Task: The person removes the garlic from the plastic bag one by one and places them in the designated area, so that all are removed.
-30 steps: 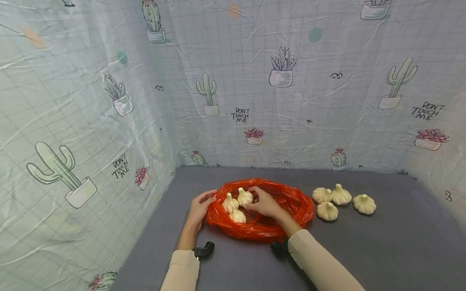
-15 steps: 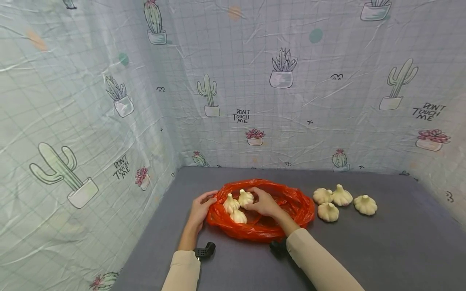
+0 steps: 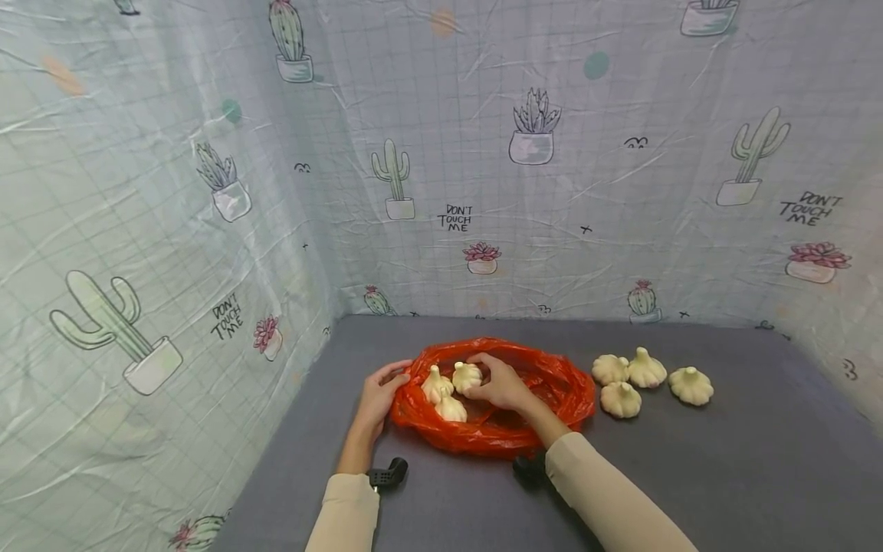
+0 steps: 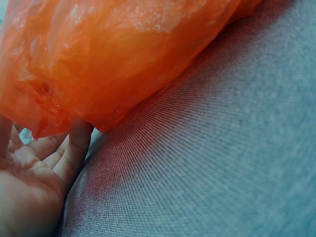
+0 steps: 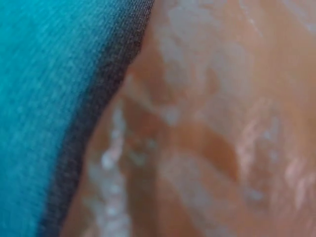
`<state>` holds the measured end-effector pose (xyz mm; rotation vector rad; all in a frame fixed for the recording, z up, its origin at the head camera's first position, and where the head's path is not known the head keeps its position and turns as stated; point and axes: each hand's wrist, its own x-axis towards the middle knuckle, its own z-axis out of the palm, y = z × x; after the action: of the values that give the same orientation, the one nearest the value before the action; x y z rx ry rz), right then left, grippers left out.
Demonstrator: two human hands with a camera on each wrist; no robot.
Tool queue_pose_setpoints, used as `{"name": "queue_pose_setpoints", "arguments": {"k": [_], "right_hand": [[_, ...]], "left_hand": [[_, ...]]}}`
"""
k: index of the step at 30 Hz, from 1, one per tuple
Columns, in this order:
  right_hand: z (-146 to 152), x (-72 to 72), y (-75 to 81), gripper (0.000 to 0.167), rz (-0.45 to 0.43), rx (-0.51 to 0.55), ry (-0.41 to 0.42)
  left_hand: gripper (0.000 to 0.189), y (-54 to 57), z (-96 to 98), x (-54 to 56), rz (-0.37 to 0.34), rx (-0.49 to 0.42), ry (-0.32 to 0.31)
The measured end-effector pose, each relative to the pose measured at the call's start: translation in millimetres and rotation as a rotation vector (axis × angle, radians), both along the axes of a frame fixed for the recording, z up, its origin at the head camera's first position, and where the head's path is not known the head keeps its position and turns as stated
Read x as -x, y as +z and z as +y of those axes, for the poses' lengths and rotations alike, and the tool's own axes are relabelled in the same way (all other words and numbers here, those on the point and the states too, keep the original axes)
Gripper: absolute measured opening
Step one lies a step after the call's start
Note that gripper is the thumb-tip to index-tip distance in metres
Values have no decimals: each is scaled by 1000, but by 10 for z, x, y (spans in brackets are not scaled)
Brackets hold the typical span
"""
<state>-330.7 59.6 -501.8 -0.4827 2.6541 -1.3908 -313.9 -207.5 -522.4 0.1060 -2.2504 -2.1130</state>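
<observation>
A red plastic bag [image 3: 455,441] lies spread with its mouth up on the grey table. In its left part sit two pale garlic bulbs, a rear bulb [image 3: 435,384] and a front bulb [image 3: 451,410]. My right hand [image 3: 502,385] reaches into the bag and grips a third garlic bulb [image 3: 466,376] between thumb and fingers, close beside the other two. At the bag's left edge my left hand [image 3: 377,393] holds the rim. The left wrist view has the left hand's fingers [image 4: 74,148] against the bag's side. Only bag and table show in the right wrist view.
To the right of the bag, several more garlic bulbs [image 3: 647,369] lie on the table [image 3: 724,475], one [image 3: 690,386] a little apart. A cactus-print sheet [image 3: 441,169] hangs behind and along the left side.
The garlic bulb in my right hand has shifted very slightly toward that hand. Both hands otherwise stay in place, and the bag keeps its shape.
</observation>
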Motion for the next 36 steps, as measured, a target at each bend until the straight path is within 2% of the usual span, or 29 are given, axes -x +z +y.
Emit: {"name": "queue_pose_setpoints", "arguments": {"k": [9,17,24,36], "right_hand": [[51,-88,61,60,33,3,9],[126,-186,127,62,11,88,15],[201,-261,174,61,64,31,12],[352,-381,222,62,113,28,11]], "left_hand": [[32,3,-8,-11,-3,-3,4],[31,11,-6,-13,-2,-4,9],[31,15,-2,-16,-9,-3,10],[31,47,9,-45,-8,-12,12]]}}
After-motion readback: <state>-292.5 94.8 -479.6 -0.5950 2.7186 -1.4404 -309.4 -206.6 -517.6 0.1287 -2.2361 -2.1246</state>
